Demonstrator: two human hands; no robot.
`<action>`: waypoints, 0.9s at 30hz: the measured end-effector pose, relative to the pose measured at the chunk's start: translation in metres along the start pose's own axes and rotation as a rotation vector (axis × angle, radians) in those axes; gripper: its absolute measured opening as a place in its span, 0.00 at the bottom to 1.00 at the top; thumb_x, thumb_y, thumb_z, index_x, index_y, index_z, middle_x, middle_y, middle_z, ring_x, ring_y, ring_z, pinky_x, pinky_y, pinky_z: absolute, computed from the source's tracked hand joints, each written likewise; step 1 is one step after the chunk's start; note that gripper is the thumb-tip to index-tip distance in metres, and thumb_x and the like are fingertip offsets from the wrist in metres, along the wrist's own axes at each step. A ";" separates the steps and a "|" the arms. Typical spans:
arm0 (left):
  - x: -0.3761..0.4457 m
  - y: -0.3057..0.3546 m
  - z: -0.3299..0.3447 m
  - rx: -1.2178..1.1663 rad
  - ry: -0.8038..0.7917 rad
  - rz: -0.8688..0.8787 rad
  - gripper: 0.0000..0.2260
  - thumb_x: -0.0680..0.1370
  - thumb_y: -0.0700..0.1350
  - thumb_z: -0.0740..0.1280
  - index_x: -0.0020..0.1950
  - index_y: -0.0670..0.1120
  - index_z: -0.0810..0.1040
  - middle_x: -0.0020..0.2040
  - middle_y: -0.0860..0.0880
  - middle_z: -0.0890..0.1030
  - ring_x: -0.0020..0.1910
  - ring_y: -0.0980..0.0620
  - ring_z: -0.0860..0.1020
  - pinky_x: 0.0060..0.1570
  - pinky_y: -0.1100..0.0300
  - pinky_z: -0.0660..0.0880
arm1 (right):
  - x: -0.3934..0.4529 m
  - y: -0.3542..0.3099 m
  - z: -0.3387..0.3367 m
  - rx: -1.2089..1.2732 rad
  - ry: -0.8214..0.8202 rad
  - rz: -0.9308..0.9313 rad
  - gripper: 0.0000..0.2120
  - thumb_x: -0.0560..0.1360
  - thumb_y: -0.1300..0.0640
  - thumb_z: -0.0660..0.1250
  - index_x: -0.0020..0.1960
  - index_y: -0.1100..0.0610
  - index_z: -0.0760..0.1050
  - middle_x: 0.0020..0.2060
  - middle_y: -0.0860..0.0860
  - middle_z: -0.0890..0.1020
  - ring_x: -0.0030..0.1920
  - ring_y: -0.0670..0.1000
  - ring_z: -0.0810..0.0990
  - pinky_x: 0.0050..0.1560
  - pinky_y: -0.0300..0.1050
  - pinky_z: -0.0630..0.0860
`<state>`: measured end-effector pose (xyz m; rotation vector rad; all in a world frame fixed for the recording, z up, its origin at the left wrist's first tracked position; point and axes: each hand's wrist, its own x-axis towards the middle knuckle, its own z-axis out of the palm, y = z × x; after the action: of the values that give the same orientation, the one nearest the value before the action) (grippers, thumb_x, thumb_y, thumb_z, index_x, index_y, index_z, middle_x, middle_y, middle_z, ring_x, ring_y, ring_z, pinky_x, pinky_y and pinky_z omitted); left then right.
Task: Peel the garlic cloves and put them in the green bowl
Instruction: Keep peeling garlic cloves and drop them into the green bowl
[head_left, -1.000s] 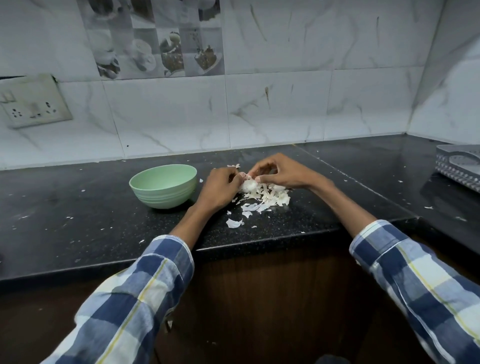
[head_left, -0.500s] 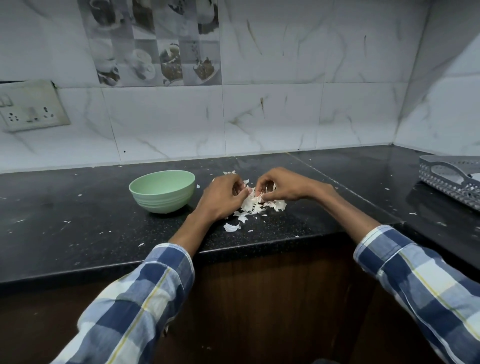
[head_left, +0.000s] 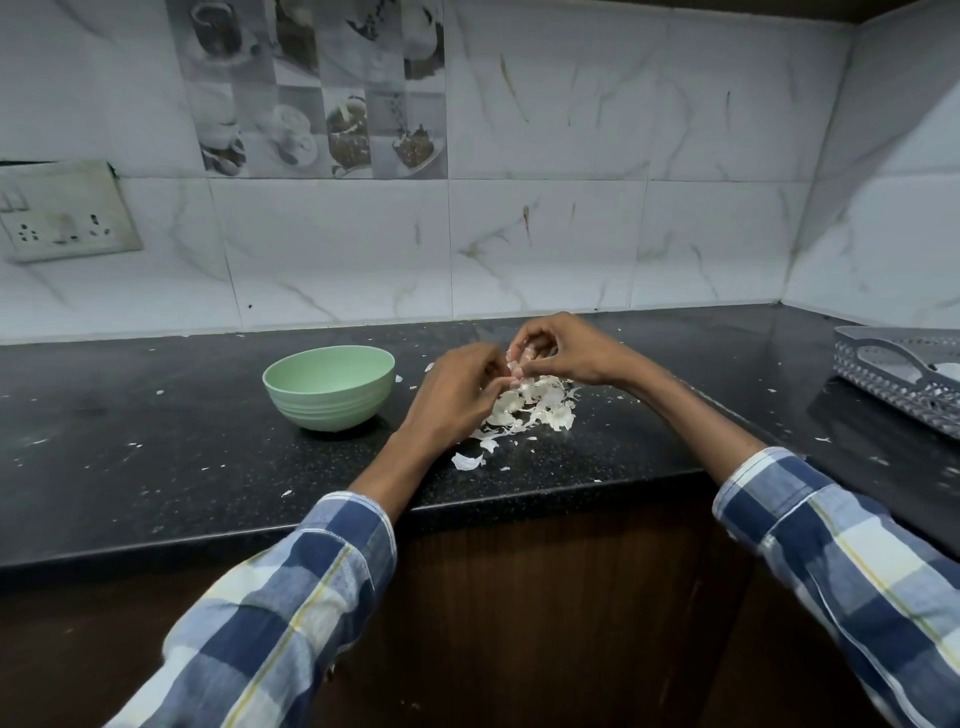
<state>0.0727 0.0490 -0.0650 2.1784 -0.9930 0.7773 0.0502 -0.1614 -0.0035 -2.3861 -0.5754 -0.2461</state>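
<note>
The green bowl (head_left: 329, 387) stands on the black counter (head_left: 156, 457), left of my hands; its inside is hidden from this angle. My left hand (head_left: 457, 387) and my right hand (head_left: 566, 348) meet fingertip to fingertip just above a pile of white garlic skins (head_left: 530, 408). Both pinch a small pale garlic clove (head_left: 517, 366) between them, mostly hidden by the fingers. The hands hover slightly above the counter, right of the bowl.
A grey perforated plastic tray (head_left: 904, 374) sits at the right end of the counter. Loose skin flakes (head_left: 467, 461) lie in front of the pile near the counter's front edge. A wall socket (head_left: 62, 218) is on the tiled backsplash at left.
Both hands have lifted off the skin pile and now hold the clove above it. The head view has tilted up.
</note>
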 end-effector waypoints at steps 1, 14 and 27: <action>0.001 0.000 0.000 -0.019 0.004 -0.016 0.08 0.79 0.52 0.76 0.49 0.49 0.81 0.43 0.56 0.83 0.42 0.58 0.79 0.44 0.54 0.80 | -0.001 -0.002 0.001 0.018 0.006 -0.002 0.09 0.74 0.60 0.78 0.53 0.58 0.83 0.45 0.55 0.87 0.44 0.49 0.82 0.53 0.49 0.80; 0.000 -0.009 0.000 -0.065 0.073 -0.164 0.04 0.80 0.40 0.73 0.54 0.46 0.83 0.43 0.56 0.82 0.42 0.58 0.80 0.46 0.56 0.79 | -0.016 0.018 -0.006 -0.269 -0.186 0.028 0.11 0.77 0.56 0.75 0.58 0.56 0.83 0.52 0.48 0.85 0.46 0.41 0.81 0.49 0.36 0.76; -0.002 -0.007 -0.003 -0.013 0.076 -0.200 0.09 0.82 0.37 0.60 0.50 0.49 0.76 0.48 0.53 0.81 0.47 0.50 0.79 0.46 0.54 0.73 | -0.016 0.025 -0.006 -0.178 -0.023 -0.002 0.08 0.78 0.60 0.73 0.57 0.54 0.79 0.50 0.52 0.84 0.50 0.54 0.82 0.57 0.55 0.80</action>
<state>0.0758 0.0560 -0.0664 2.1800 -0.7275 0.7505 0.0472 -0.1883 -0.0179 -2.5626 -0.5889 -0.2812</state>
